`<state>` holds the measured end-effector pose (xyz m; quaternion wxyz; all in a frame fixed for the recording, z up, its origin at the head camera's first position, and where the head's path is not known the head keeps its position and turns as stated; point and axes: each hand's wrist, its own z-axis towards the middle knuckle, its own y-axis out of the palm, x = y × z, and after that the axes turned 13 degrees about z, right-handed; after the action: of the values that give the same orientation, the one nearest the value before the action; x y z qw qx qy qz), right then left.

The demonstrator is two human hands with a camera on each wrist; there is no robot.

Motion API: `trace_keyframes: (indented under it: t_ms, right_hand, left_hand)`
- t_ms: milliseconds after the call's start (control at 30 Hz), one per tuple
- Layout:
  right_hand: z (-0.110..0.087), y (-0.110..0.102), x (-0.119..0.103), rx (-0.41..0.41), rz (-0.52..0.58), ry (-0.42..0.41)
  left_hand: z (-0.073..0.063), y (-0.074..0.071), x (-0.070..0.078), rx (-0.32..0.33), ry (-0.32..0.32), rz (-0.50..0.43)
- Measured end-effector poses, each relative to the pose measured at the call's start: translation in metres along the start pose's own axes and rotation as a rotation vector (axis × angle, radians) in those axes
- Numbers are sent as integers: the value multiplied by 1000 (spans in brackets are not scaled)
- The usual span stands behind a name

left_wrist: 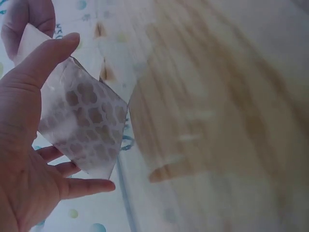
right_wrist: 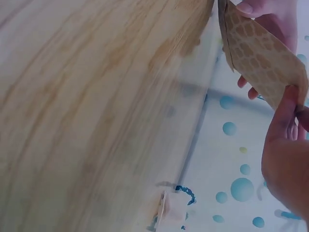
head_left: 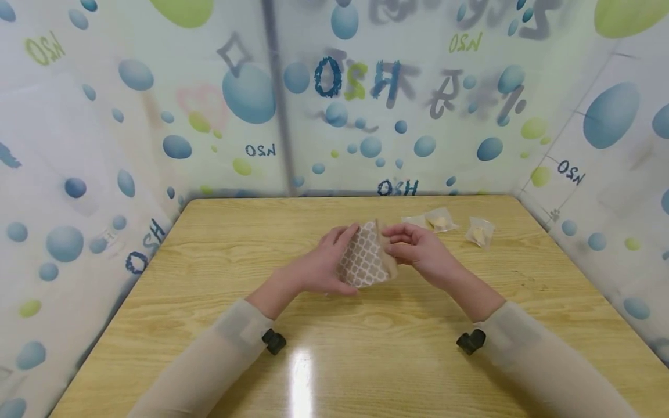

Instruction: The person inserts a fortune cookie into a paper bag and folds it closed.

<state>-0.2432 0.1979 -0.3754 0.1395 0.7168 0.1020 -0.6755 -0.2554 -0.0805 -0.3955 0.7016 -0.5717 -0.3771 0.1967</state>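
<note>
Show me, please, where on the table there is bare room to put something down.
Bare patches of table lie between the left sleeve and left edge, between both sleeves, and between the right sleeve and right edge. Crowded: the middle, where left hand and right hand hold the patterned pouch, and far right, with small clear packets.

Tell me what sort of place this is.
Probably a screened indoor workspace: a wood-grain table, bubble-printed sheets along three sides, and small clear packets lying on top.
</note>
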Motion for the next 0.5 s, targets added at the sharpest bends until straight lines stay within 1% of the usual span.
trace_keyframes:
  t_ms: [100,300,400,500]
  right_hand:
    - [-1,4,-2,-11,71,11]
    - [-2,10,-2,-40,213,27]
    - [-3,11,-1,-52,225,12]
    - [-3,12,0,-49,188,-12]
  left_hand:
    - [1,1,3,6,17,-75]
    - [3,4,9,32,33,-143]
    - [5,6,12,49,34,-147]
    - [6,8,15,61,30,-132]
